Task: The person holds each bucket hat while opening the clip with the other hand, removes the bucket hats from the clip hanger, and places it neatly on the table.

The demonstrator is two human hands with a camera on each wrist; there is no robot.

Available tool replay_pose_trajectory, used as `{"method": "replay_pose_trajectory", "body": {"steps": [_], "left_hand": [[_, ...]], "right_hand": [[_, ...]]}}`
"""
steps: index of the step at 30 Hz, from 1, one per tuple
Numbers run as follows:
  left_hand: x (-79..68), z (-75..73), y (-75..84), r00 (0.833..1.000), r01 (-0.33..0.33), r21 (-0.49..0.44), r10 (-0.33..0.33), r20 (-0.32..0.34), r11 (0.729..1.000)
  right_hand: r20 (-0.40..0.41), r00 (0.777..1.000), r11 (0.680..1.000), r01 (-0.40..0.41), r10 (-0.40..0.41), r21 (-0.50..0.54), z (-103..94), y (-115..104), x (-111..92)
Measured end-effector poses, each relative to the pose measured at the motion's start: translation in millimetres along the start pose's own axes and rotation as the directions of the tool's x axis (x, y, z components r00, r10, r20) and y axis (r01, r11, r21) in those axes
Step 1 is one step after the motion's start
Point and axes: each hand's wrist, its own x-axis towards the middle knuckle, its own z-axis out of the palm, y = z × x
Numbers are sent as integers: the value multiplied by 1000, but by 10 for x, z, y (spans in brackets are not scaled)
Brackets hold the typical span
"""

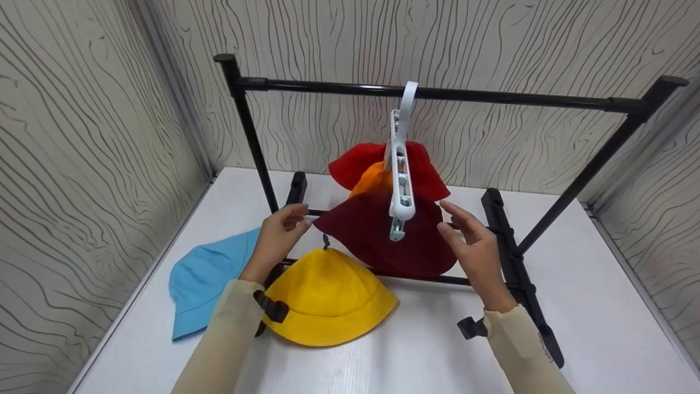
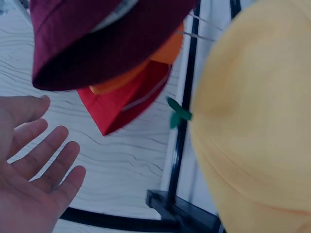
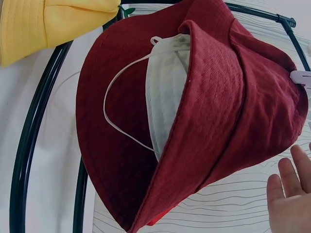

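Note:
A maroon bucket hat (image 1: 377,235) hangs from a clip at the near end of a white folding hanger (image 1: 403,180). Behind it on the same hanger are an orange hat (image 1: 372,179) and a red hat (image 1: 355,164). My left hand (image 1: 279,235) is beside the maroon brim's left corner, fingers relaxed and holding nothing. On the other side, my right hand (image 1: 474,251) is raised near the hat's right edge, its fingers spread a little. Inside the maroon hat, the right wrist view shows a pale lining (image 3: 163,87) and a thin white cord.
The hanger hooks over the black rack's top bar (image 1: 492,98). A yellow hat (image 1: 328,290) with a green sprout on top sits at the front of the rack. A light blue hat (image 1: 205,279) lies to the left on the white table (image 1: 404,350). Patterned walls stand around.

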Motion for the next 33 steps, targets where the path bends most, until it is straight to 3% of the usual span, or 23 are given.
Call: {"method": "replay_pose_trajectory", "body": {"steps": [7,13,20,33], "left_hand": [[87,56,352,994,-104,-18,104,17,994],[137,133,592,980,-180,-25,182,85,983],[216,203,783,963,-212,-76,222,155,974],[309,335,1028,936,-265,-116,284,207,957]], "right_hand": [[20,999,999,-39,40,-25,-9,-26,48],[28,999,999,-32,32,6,-11,-31,74],[37,998,998,-52,52,-23,-17,-49,104],[53,998,999,-45,44,1,-17,-74,165]]}}
